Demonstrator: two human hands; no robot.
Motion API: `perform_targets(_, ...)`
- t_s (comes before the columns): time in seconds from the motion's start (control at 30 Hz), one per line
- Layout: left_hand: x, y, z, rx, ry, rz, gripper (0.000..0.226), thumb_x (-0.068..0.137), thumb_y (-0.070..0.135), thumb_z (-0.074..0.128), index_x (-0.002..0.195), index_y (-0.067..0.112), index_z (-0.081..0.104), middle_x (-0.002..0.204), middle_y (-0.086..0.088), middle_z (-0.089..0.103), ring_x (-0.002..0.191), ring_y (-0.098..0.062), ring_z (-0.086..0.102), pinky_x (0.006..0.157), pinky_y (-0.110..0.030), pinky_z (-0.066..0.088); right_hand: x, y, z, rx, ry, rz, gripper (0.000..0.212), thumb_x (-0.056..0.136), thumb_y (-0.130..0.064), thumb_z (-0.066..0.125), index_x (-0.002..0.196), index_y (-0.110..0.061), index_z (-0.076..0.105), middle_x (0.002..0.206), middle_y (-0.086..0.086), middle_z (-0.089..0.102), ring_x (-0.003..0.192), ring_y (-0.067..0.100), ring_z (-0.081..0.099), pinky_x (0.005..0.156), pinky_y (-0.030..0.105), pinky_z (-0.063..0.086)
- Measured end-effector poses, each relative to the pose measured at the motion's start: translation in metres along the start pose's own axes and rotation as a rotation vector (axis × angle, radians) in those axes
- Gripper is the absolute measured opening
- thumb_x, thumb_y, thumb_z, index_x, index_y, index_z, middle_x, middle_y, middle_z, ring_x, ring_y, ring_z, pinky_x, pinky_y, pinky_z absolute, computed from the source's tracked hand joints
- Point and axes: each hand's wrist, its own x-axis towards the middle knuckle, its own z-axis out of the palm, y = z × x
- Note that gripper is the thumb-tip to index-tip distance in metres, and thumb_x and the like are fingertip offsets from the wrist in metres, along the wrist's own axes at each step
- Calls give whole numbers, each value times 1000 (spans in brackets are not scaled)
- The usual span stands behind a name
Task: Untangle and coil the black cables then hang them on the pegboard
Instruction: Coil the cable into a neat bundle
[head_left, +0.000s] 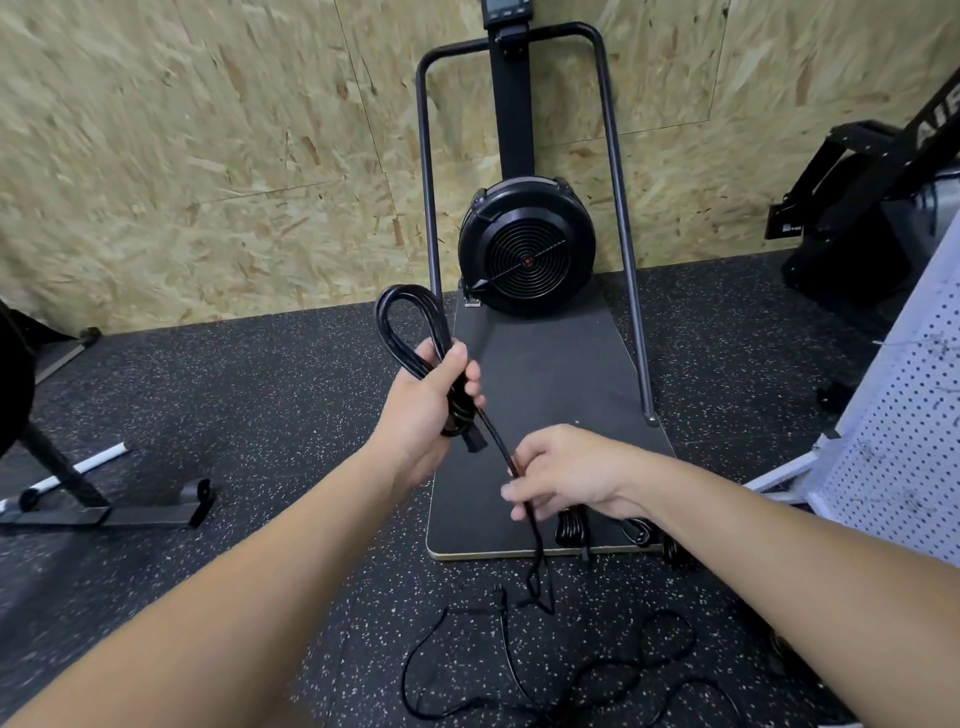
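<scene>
A person stands over a speckled black rubber gym floor (234, 415), coiling a thin black power cable (410, 332) in front of a black fan-wheel exercise machine (525, 254) set against a chipboard wall (208, 130). The left hand (428, 402) is wrapped around the gathered loops, thumb across the top, with a loop standing up above the fist and a black plug end (475, 440) poking out below it. The right hand (566, 470), just beside and lower, pinches the running length of the cable between thumb and fingertips; from there it drops to the floor, where the uncoiled remainder (571, 670) lies in loose, crossing curves with a small snarl hanging just under the hand.

To do this step well, the right hand would best let the cable slide through its pinch, shaking out that snarl before it reaches the coil, and lay each new loop the same size as the ones already held. The left hand's hold looks firm enough to keep the loops from slipping.

More black cables (571, 530), apparently already bundled, rest on the edge of the machine's dark flat base board (545, 374). A white perforated pegboard (904, 441) stands at the right, with nothing black visibly hung on it, so much of the job seems to remain.
</scene>
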Motion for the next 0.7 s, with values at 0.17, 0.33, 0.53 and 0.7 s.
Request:
perform_targets(0.17,9,3,-24,101,110,-36,12,110,20,67,115,14,58,81,-1,57,70,-15,48,65,-29,48,-2,-12,-13,-223,290,-204,13,100,-20,78,94,-9,76,83,6,82,74,24,73,71,42,52)
perform_targets(0.33,5,2,-25,277,58,-215,40,105,52,69,111,13,69,81,-1,56,66,-15,47,63,-28,44,-17,-36,-1,-321,343,-415,17,105,-33,70,92,-23,74,77,0,73,59,8,57,65,34,51)
perform_targets(0.53,-15,-3,-5,296,-319,-467,75,84,93,61,93,19,69,89,-3,57,67,-14,44,64,-30,39,-17,-49,-2,96,340,-292,26,92,-23,88,104,-3,76,76,11,75,50,13,46,50,23,38)
perform_targets(0.7,-21,-7,1,197,-534,-443,24,95,33,81,112,18,73,95,2,60,73,-7,44,65,-21,42,-19,-51,-13,424,192,-189,27,104,-14,73,114,11,75,94,19,76,77,23,68,64,29,57)
